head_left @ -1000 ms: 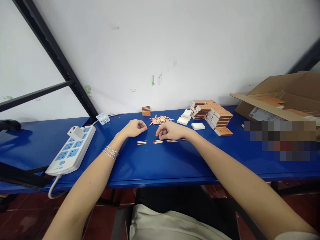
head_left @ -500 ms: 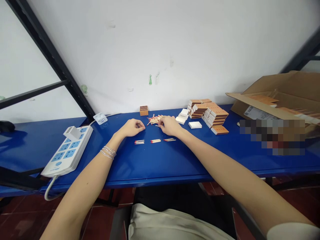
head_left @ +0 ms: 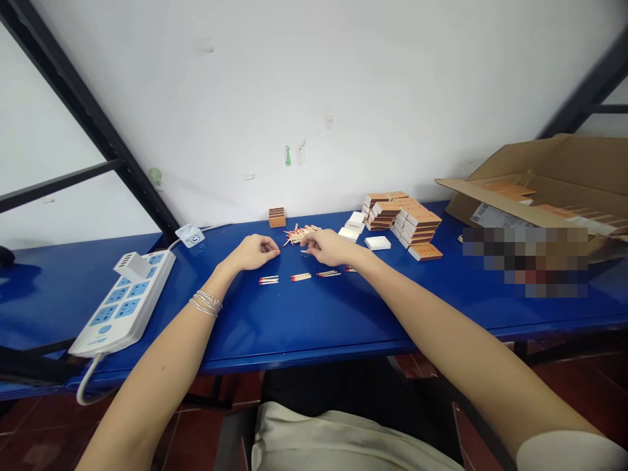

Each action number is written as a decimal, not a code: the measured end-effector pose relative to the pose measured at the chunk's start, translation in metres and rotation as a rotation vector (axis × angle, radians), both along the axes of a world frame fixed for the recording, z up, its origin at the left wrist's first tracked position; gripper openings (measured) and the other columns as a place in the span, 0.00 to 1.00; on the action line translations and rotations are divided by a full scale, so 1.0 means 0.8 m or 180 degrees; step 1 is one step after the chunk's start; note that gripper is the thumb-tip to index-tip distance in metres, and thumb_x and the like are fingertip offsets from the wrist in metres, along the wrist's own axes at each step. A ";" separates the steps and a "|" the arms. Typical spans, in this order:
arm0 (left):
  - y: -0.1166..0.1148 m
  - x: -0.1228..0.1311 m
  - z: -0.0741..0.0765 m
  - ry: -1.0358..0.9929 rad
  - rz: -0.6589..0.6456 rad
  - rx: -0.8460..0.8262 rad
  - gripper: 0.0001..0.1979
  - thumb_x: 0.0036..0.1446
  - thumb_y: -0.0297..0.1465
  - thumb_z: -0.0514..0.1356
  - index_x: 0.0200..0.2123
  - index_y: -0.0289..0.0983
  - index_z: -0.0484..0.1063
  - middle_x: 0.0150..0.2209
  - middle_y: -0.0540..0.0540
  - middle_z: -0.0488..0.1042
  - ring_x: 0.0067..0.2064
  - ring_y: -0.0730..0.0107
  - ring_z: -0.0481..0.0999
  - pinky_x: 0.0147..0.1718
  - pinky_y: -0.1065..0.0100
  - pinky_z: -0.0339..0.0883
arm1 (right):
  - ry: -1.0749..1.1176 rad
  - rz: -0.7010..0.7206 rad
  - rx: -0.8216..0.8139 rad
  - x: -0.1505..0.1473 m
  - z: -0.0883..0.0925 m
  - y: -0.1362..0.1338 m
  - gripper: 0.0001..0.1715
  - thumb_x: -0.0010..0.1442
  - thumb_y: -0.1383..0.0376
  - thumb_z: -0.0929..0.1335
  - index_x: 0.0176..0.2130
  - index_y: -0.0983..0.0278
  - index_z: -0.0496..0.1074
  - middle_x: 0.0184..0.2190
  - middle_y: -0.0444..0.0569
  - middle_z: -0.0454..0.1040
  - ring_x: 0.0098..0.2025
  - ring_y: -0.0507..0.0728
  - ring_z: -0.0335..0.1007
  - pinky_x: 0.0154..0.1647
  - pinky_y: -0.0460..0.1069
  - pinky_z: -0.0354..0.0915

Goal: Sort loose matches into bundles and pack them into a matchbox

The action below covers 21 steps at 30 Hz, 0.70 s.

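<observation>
A loose heap of red-tipped matches [head_left: 300,234] lies on the blue table [head_left: 294,327] near the wall. My right hand [head_left: 326,247] is at the heap's right edge, thumb and fingers pinched on a match [head_left: 310,252]. Left of the heap, my left hand [head_left: 256,252] is curled, its fingertips together; anything between them is too small to make out. Nearer me, small match groups lie in a row: one at the left [head_left: 269,280], one in the middle [head_left: 301,277], one farther right [head_left: 328,273], and another partly hidden by my right wrist.
Stacked matchboxes [head_left: 417,226] and white trays [head_left: 377,243] are at the right of the heap. One matchbox stack [head_left: 277,217] stands behind it. An open carton [head_left: 515,212] sits far right, a power strip [head_left: 122,304] at the left, with a white adapter [head_left: 190,235] behind.
The view has shifted slightly, moving the scene left. More of the match group by my right wrist shows. My right fingers have moved a little left at the heap.
</observation>
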<state>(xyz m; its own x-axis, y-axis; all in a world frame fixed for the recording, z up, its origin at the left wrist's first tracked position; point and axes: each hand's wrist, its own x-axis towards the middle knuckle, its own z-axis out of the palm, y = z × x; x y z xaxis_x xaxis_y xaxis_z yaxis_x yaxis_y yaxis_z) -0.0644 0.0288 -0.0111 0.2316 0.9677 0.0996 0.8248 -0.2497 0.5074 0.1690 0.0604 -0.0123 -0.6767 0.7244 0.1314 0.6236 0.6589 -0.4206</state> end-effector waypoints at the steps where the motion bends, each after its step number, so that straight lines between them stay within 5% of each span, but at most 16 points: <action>1: 0.000 0.000 0.000 0.0017 -0.0002 0.0012 0.11 0.50 0.36 0.61 0.33 0.36 0.78 0.31 0.46 0.80 0.31 0.69 0.75 0.33 0.68 0.67 | 0.0050 -0.0043 0.0021 0.005 0.003 0.002 0.19 0.57 0.75 0.64 0.47 0.68 0.74 0.32 0.49 0.77 0.32 0.53 0.69 0.36 0.46 0.60; 12: 0.003 -0.004 -0.005 -0.0006 -0.0007 -0.0058 0.12 0.51 0.38 0.60 0.33 0.36 0.77 0.32 0.46 0.80 0.30 0.69 0.75 0.32 0.68 0.68 | 0.0565 0.0247 -0.1013 0.022 0.004 0.015 0.05 0.46 0.69 0.69 0.29 0.65 0.70 0.23 0.43 0.72 0.26 0.51 0.67 0.28 0.45 0.62; 21: 0.002 -0.002 -0.001 0.0059 0.0003 -0.0058 0.13 0.50 0.38 0.60 0.33 0.36 0.77 0.32 0.46 0.79 0.31 0.69 0.75 0.32 0.69 0.68 | 0.0010 0.0238 -0.1504 0.038 0.010 0.021 0.12 0.43 0.67 0.73 0.33 0.66 0.74 0.28 0.47 0.79 0.32 0.54 0.75 0.31 0.45 0.66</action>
